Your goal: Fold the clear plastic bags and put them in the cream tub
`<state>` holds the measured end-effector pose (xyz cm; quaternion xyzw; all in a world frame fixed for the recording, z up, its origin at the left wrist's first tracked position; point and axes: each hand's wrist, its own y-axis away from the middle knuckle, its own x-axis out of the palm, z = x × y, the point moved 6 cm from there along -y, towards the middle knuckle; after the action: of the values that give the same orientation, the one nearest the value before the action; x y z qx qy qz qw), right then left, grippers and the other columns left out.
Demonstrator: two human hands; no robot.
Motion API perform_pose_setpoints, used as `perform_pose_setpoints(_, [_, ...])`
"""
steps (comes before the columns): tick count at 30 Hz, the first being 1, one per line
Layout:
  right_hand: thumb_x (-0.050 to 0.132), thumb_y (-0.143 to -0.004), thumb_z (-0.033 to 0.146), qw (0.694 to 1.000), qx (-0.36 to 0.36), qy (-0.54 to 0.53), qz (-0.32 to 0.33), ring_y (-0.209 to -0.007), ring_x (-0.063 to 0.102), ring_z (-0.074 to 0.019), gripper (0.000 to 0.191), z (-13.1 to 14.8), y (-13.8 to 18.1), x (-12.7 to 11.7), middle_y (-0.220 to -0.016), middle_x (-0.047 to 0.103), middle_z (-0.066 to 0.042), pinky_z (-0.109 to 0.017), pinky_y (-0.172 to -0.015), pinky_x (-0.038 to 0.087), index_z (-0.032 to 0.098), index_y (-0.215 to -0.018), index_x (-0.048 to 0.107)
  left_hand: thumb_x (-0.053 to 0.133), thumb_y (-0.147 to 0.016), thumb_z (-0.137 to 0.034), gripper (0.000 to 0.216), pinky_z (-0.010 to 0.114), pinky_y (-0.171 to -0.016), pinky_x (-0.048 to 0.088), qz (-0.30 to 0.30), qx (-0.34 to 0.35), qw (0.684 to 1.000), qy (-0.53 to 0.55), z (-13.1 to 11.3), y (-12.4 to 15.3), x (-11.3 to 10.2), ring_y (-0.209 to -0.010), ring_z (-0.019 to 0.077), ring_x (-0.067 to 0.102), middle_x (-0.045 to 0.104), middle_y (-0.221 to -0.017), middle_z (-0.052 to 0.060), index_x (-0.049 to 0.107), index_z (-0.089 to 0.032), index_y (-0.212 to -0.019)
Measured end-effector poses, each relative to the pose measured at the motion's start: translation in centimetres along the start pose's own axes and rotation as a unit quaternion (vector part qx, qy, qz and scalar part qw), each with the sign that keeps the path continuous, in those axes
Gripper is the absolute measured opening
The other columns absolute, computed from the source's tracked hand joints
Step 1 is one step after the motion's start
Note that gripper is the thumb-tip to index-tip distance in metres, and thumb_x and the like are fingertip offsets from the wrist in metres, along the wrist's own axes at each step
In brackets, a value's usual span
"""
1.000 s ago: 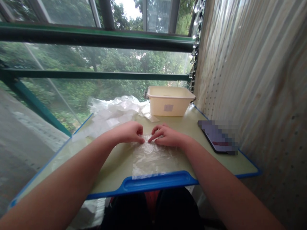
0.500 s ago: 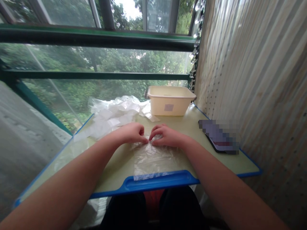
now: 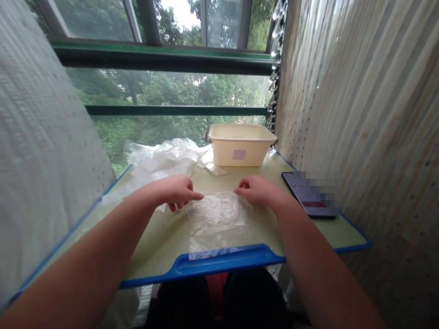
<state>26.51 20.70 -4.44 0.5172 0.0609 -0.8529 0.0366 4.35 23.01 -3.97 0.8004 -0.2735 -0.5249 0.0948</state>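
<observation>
A clear plastic bag lies flat on the table with its lower edge over the blue front rim. Inside or on its upper part, a crumpled whitish bundle shows; its kind I cannot make out. At the bag's upper left edge, my left hand has thumb and forefinger together on the film, the other fingers curled below. My right hand pinches at the upper right corner, its fingertips partly hidden. The two hands are apart, with the bag's top edge between them.
A heap of thin clear plastic bags covers the back left of the table. Behind the hands stands a cream plastic bin with a label. A phone lies at the right, beside a curtain. Railings and a window close off the back.
My hands were close together at the bag's upper middle. They have moved apart, left and right, and the whitish bundle between them now shows more fully.
</observation>
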Motion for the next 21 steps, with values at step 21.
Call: perform_pose_setpoints(21, [0.052,-0.073,0.034,0.988,-0.007,-0.126,0.085,-0.055,0.053,-0.0113,0.016,2.5,0.8,1.2,-0.068,0.062,-0.001,-0.021,-0.047,0.036,0.018,-0.077,0.056,0.058,-0.06,-0.032,0.018,0.025,-0.038,0.042,-0.073,0.046,0.996,0.02,-1.9,-0.4,0.7,-0.049,0.0208,0.06,0.059,-0.056,0.003,0.047,-0.019,-0.062])
